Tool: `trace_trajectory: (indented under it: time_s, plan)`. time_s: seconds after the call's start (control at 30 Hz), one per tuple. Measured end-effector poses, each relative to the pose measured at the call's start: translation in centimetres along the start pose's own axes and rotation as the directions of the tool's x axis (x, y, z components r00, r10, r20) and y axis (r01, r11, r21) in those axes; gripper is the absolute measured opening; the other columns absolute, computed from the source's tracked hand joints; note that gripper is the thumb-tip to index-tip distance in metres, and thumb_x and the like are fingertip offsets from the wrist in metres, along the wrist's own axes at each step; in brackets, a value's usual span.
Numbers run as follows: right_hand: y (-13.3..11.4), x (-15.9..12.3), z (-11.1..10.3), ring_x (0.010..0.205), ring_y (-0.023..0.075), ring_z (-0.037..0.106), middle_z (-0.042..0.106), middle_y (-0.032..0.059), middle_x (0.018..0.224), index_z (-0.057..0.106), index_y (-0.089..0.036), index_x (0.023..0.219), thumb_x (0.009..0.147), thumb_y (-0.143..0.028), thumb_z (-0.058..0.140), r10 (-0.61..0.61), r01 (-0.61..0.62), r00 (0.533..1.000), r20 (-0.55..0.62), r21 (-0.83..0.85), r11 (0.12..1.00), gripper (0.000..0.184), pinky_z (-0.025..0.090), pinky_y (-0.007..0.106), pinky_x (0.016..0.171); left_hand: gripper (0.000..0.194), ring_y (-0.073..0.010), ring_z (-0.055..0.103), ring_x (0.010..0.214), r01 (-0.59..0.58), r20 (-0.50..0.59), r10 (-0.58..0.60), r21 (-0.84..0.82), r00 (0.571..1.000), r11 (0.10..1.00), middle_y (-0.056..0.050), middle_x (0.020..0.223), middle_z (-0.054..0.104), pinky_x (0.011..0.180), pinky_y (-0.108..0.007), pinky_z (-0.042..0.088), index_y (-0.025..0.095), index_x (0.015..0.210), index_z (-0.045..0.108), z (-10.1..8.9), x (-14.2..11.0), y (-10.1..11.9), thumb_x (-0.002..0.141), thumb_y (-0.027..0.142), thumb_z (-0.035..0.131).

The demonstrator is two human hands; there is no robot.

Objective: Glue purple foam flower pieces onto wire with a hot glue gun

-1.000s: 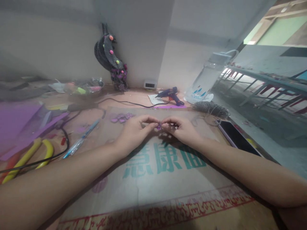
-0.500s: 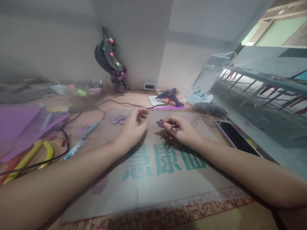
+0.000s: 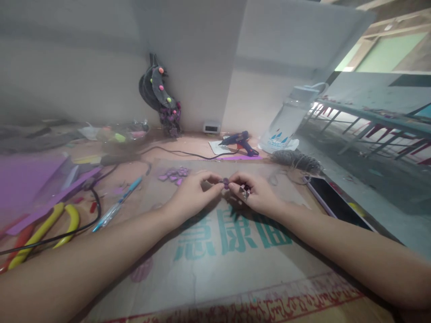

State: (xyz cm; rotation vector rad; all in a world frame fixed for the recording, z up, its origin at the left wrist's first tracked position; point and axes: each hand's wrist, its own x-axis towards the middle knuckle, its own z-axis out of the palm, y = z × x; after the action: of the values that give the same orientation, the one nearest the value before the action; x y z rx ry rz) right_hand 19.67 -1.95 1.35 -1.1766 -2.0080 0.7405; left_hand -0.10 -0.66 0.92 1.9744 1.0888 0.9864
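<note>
Between my two hands, above the cardboard sheet (image 3: 215, 278), is a small purple flower (image 3: 225, 182). My left hand (image 3: 198, 190) pinches its left side between thumb and forefinger. My right hand (image 3: 252, 190) grips it from the right, with more small dark purple pieces (image 3: 247, 189) tucked in the curled fingers; their exact shape is partly hidden. Several purple flower pieces (image 3: 173, 175) lie on the cardboard behind my left hand. Green printed characters (image 3: 235, 231) show beneath my hands.
A glue gun (image 3: 240, 141) rests at the back, its cord running left. Grey yarn (image 3: 298, 160), a phone (image 3: 336, 202) and a water bottle (image 3: 286, 116) stand or lie right. Left are a pen (image 3: 117, 204), yellow-handled pliers (image 3: 37, 233) and purple sheets (image 3: 30, 179). A decorated grey crescent (image 3: 158, 89) leans on the wall.
My left hand has moved right and closed its fingers on the flower that my right hand holds. The view has tilted slightly upward.
</note>
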Motion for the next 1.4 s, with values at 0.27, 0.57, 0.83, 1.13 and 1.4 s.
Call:
trace_trajectory:
  time_s: [0.27, 0.57, 0.83, 1.13, 1.4]
  plan:
    - [0.2, 0.0, -0.1, 0.057, 0.0111, 0.049, 0.056, -0.0007, 0.068, 0.056, -0.019, 0.084, 0.088, -0.034, 0.054, -0.141, 0.142, 0.990, 0.017, -0.173, 0.975, 0.016, 0.039, 0.023, 0.053, 0.022, -0.0186, 0.067, 0.083, 0.041, 0.032, -0.036, -0.159, 0.999, 0.986, -0.005, 0.091, 0.072, 0.074, -0.028, 0.050, 0.017, 0.092, 0.067, 0.0, 0.1, 0.1, 0.087, 0.036, 0.057]
    - [1.0, 0.4, -0.8, 0.103, 0.0222, 0.055, 0.057, 0.0100, 0.116, 0.049, -0.022, 0.118, 0.100, -0.042, 0.032, -0.256, 0.221, 0.954, -0.157, -0.208, 0.953, 0.033, 0.045, 0.040, 0.090, 0.018, -0.0165, 0.068, 0.077, 0.107, 0.084, -0.085, -0.313, 0.993, 0.944, -0.004, 0.088, 0.072, 0.075, -0.029, 0.052, 0.017, 0.092, 0.063, 0.2, 0.2, 0.0, 0.086, 0.034, 0.059]
    - [1.3, 0.6, -0.7, 0.085, 0.0209, 0.054, 0.057, 0.0077, 0.094, 0.054, -0.020, 0.115, 0.098, -0.038, 0.040, -0.326, 0.273, 0.939, -0.110, -0.339, 0.901, 0.028, 0.045, 0.037, 0.076, 0.025, -0.0175, 0.065, 0.086, 0.060, 0.042, -0.053, -0.208, 0.998, 0.976, -0.004, 0.097, 0.072, 0.078, -0.029, 0.050, 0.021, 0.105, 0.069, 0.1, 0.6, -0.8, 0.088, 0.031, 0.054]
    - [1.7, 0.7, -1.3, 0.083, 0.0208, 0.057, 0.064, 0.0073, 0.088, 0.063, -0.017, 0.104, 0.099, -0.035, 0.042, -0.347, 0.270, 0.933, -0.097, -0.447, 0.853, 0.028, 0.043, 0.034, 0.073, 0.023, -0.0138, 0.061, 0.071, 0.117, 0.037, -0.111, -0.331, 0.993, 0.936, -0.003, 0.082, 0.067, 0.067, -0.025, 0.048, 0.015, 0.099, 0.065, 0.3, 0.8, -1.1, 0.087, 0.032, 0.054]
    - [1.2, 0.7, -1.4, 0.080, 0.0206, 0.055, 0.060, 0.0063, 0.082, 0.064, -0.018, 0.106, 0.098, -0.036, 0.045, -0.386, 0.305, 0.921, -0.043, -0.537, 0.787, 0.027, 0.041, 0.032, 0.070, 0.022, -0.0154, 0.062, 0.071, 0.120, 0.016, -0.121, -0.316, 0.992, 0.941, -0.003, 0.079, 0.067, 0.069, -0.027, 0.048, 0.016, 0.098, 0.065, 0.5, 1.1, -1.7, 0.088, 0.032, 0.053]
